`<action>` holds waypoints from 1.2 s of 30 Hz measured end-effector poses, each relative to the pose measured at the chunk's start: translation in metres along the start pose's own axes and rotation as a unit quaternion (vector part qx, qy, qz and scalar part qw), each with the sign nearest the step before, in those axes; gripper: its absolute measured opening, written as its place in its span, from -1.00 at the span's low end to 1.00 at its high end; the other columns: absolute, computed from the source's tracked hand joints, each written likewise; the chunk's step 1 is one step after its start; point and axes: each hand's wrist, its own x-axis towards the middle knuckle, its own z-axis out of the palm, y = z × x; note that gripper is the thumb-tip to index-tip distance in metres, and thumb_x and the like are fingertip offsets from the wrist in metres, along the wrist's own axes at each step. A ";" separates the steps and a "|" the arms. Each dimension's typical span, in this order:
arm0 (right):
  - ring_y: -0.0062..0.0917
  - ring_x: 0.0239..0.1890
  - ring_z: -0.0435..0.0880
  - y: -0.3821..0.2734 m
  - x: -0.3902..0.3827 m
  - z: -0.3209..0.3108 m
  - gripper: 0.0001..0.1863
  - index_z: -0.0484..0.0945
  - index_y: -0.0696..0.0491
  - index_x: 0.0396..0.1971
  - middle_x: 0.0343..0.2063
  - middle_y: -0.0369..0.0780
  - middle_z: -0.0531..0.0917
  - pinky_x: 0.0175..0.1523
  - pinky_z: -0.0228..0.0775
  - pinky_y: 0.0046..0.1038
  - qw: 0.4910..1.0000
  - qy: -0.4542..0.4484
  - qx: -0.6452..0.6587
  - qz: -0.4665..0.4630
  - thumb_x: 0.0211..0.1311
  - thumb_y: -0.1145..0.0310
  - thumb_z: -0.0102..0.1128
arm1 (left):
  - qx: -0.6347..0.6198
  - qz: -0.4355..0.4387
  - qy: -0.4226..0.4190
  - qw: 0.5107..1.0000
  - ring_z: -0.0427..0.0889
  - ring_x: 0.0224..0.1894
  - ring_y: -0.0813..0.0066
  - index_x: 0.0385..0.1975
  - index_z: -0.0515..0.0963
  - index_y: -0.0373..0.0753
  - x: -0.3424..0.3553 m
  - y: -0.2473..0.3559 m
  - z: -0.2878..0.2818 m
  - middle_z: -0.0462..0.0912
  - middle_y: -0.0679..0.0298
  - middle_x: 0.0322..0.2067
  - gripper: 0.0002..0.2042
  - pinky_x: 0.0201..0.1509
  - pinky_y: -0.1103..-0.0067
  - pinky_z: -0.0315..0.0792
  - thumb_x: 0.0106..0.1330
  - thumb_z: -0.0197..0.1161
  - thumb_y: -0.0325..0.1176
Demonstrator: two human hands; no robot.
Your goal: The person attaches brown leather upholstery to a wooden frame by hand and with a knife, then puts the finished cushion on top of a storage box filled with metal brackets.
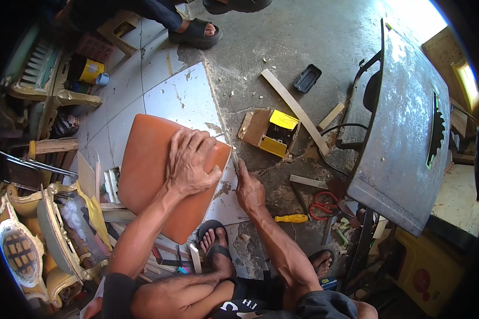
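Observation:
An orange padded cushion (pixel 146 170) is tilted above the white tiles in front of me. My left hand (pixel 191 165) grips it near its upper right, fingers curled over the orange surface with the thumb pointing right. My right hand (pixel 250 189) is closed beside the cushion's right edge, index finger raised along that edge; whether it holds something small there is unclear. A yellow-handled screwdriver (pixel 290 218) and red-handled scissors (pixel 324 207) lie on the concrete below and right of that hand.
A metal saw table (pixel 394 159) with exposed blade stands at right. An open cardboard box (pixel 273 133), a wood strip (pixel 287 101) and a black tray (pixel 307 77) lie on the floor. Carved chair frames (pixel 50 239) and scrap crowd the left. Another person's sandalled foot (pixel 194 34) is at the top.

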 end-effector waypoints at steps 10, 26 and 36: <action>-0.12 -0.45 0.74 0.005 0.026 0.000 -0.51 0.31 -0.01 0.40 -0.35 -0.06 0.73 -0.40 0.56 -0.15 0.980 0.043 0.179 0.069 0.60 0.13 -0.12 | 0.007 0.006 0.017 1.000 0.50 0.14 0.13 -0.04 0.50 -0.20 0.010 0.000 -0.003 0.53 0.15 -0.01 -0.48 0.44 0.10 0.15 -0.09 0.36 -0.22; -0.52 -0.48 0.66 -0.027 0.067 0.041 -0.72 0.44 0.13 0.05 -0.25 -0.16 0.65 -0.40 0.54 -0.41 0.886 0.092 0.420 0.174 0.36 0.49 0.05 | -0.001 0.001 0.018 1.000 0.49 0.18 0.14 -0.04 0.52 -0.23 0.001 -0.004 0.000 0.54 0.14 -0.01 -0.48 0.50 0.07 0.11 -0.06 0.33 -0.18; -0.67 -0.33 0.52 -0.058 0.016 0.003 -0.65 0.44 0.10 0.16 -0.19 -0.35 0.56 -0.35 0.43 -0.55 0.722 0.009 0.667 0.183 0.41 0.55 0.16 | -0.092 0.023 0.038 0.995 0.50 0.19 0.15 -0.05 0.57 -0.18 -0.037 -0.014 -0.057 0.56 0.17 -0.02 -0.50 0.50 0.12 0.15 -0.07 0.36 -0.20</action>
